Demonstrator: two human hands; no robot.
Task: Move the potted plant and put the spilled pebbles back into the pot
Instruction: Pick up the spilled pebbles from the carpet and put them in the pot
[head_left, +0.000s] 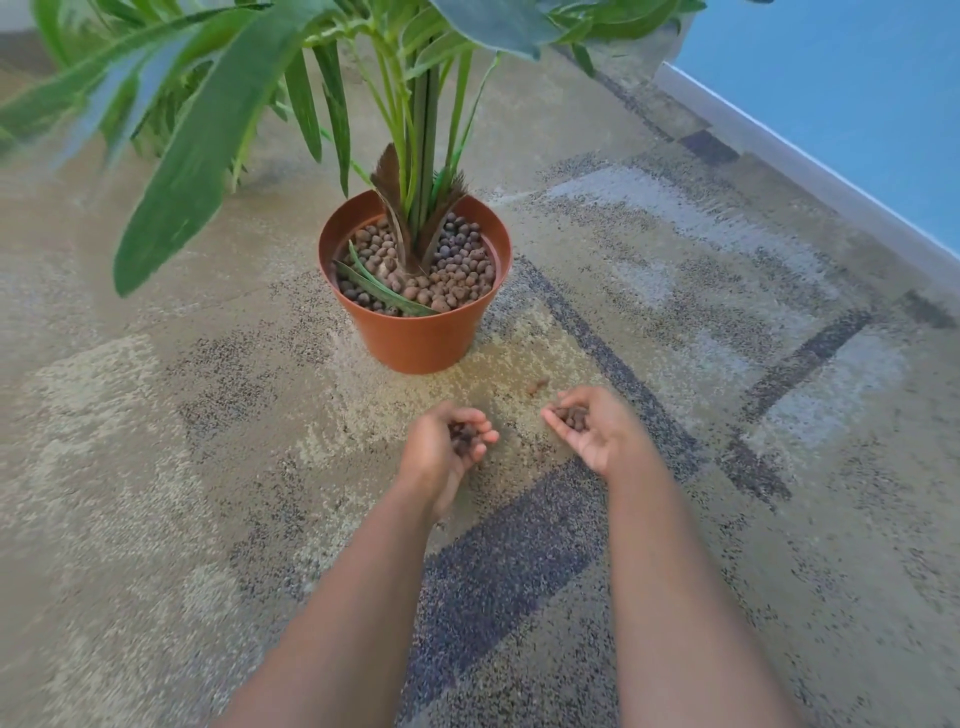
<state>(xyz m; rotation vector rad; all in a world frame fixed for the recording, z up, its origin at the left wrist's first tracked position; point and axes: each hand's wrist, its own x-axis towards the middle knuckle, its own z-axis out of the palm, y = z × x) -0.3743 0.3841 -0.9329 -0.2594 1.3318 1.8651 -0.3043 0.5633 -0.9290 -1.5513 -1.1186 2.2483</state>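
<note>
A terracotta plastic pot (415, 338) stands upright on the carpet, filled with brown pebbles (462, 270) around the plant's stem (423, 171). In front of the pot, my left hand (441, 452) is cupped around a handful of brown pebbles. My right hand (592, 428) is cupped palm-up, holding another small pile of pebbles. Both hands hover just above the carpet, a short way from the pot's near side. One loose pebble (537, 385) lies on the carpet between the pot and my right hand.
Long green leaves (208, 135) hang over the left and top of the view. A patterned beige and dark carpet (727, 260) covers the floor. A blue wall with a pale baseboard (810, 171) runs along the right.
</note>
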